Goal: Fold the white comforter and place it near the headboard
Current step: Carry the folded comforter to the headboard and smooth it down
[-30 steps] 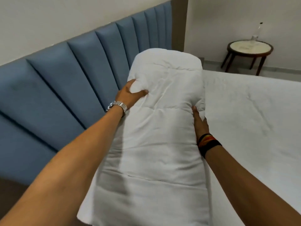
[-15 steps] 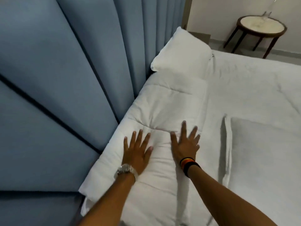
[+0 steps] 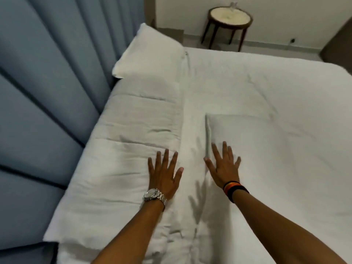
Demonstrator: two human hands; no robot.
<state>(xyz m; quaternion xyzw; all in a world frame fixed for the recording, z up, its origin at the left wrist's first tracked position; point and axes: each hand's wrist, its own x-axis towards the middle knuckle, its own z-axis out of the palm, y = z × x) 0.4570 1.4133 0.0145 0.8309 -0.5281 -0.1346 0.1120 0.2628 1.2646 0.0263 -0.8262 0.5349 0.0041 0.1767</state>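
The left hand (image 3: 165, 173) lies flat, fingers spread, on the folded white comforter (image 3: 133, 149), which lies along the blue headboard (image 3: 47, 92); the right hand (image 3: 223, 166) hovers open, gripping nothing, over the bed sheet (image 3: 266, 96); a careless push could slide the loose fold apart; a pillow (image 3: 150, 56) sits just beyond it; a round side table (image 3: 229, 17) stands well clear.
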